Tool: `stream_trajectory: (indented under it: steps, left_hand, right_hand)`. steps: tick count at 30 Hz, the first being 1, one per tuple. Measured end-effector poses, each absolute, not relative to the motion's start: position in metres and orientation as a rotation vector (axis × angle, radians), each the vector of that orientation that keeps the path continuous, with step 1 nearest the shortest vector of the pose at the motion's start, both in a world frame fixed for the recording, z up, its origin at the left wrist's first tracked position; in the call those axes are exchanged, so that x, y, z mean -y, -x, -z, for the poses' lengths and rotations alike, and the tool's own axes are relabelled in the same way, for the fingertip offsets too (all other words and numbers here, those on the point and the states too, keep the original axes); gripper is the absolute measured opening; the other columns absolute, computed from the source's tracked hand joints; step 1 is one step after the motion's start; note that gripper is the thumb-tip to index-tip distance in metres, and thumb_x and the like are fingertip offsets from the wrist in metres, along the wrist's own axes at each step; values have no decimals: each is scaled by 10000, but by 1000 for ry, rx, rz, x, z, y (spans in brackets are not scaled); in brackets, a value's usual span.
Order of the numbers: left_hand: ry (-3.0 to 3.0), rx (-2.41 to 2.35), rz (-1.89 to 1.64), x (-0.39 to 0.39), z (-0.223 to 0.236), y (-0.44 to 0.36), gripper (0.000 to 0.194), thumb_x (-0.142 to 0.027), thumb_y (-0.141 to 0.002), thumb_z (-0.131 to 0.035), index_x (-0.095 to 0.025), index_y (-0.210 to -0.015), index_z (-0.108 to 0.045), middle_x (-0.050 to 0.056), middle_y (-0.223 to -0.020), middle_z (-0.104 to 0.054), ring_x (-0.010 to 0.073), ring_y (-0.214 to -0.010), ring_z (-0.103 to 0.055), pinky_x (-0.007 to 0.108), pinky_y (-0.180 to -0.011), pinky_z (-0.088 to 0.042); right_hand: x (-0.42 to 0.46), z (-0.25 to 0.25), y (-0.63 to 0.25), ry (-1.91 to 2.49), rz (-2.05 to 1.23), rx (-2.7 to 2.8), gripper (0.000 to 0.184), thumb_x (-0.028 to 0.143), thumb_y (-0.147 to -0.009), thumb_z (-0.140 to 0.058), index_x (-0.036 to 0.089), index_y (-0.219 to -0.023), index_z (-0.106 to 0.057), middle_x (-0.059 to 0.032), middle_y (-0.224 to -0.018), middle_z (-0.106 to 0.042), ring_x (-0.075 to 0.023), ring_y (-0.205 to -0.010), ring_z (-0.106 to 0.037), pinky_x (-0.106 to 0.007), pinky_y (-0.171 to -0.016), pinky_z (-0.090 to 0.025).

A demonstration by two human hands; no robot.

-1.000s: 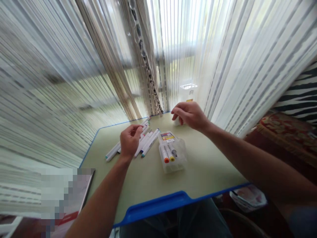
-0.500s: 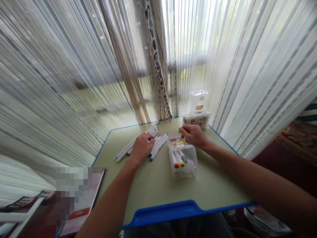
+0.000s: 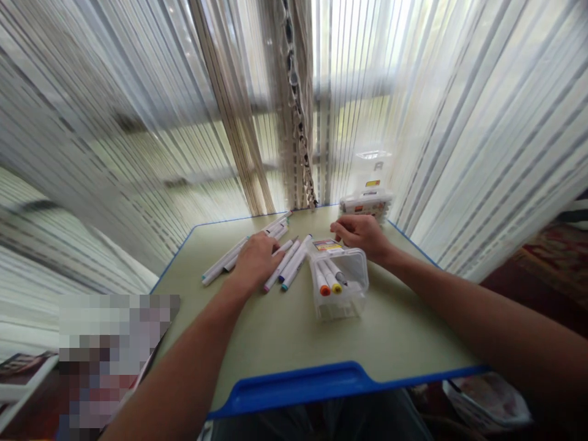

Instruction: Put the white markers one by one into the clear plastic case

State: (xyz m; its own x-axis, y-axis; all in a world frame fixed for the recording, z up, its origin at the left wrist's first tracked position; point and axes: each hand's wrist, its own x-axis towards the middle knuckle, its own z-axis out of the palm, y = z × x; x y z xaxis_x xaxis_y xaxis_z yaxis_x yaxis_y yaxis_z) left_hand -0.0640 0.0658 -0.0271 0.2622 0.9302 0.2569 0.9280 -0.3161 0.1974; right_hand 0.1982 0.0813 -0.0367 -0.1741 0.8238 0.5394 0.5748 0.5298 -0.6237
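Note:
My left hand (image 3: 258,254) lies over white markers on the table, fingers low and slightly bent, thumb beside a pink-ended marker (image 3: 277,267). Its fingertips are partly hidden, and it looks open, with no marker lifted. Right of it lie a blue-ended marker (image 3: 290,262) and a teal-ended marker (image 3: 297,263); longer white markers (image 3: 223,260) stretch out on its left. My right hand (image 3: 361,236) rests as a loose fist just behind a clear plastic case (image 3: 340,309), with nothing showing in it. The open case holds an orange, a yellow and a grey marker (image 3: 331,278).
Another clear case (image 3: 366,205) with markers, its lid raised, stands at the table's far right corner. The pale green table (image 3: 280,343) has a blue rim (image 3: 303,387). String curtains (image 3: 151,122) hang close around the back and sides. A bag (image 3: 487,401) sits below, at right.
My left hand has slid a little left over the markers, uncovering the pink-ended one. My right hand keeps its place and fist. The camera view has shifted slightly.

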Motion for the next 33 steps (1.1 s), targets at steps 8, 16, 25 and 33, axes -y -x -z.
stream_trajectory:
  steps: [8, 16, 25, 33]
  left_hand:
    - [-2414, -1759, -957, -63, 20, 54, 291, -318, -975, -464, -124, -996, -680, 130, -1016, -651, 235, -932, -647, 372, -892, -506]
    - [-1622, -853, -1463, -43, 2, 30, 310, -475, -948, -549, -165, -937, -565, 1, -772, -601, 76, -476, -494, 210, -444, -376]
    - [-1478, -655, -1202, -24, -19, 23, 420, -498, -920, -612, -119, -742, -632, -31, -542, -492, 26, -397, -322, 163, -376, -215]
    - [-1470, -677, -1129, -17, -26, 22, 361, -454, -887, -659, -95, -886, -698, 28, -577, -641, 35, -375, -354, 172, -358, -221]
  right_hand:
    - [-75, 27, -198, 1123, -486, 1724, 310, 361, -894, -564, 157, -677, -649, -35, -562, -666, -114, -385, -537, -237, -421, -383]
    - [-65, 8, -201, 906, -644, 1602, 364, 476, -895, -646, 153, -736, -697, 6, -550, -578, -88, -444, -444, -232, -438, -322]
    - [-39, -21, -187, 539, -1177, 1505, 358, 367, -768, -835, 223, -1089, -766, 41, -654, -529, -68, -554, -400, -209, -487, -280]
    - [-34, -18, -183, 542, -1219, 1461, 187, 239, -744, -861, 211, -908, -776, 5, -687, -681, -68, -527, -503, -200, -478, -366]
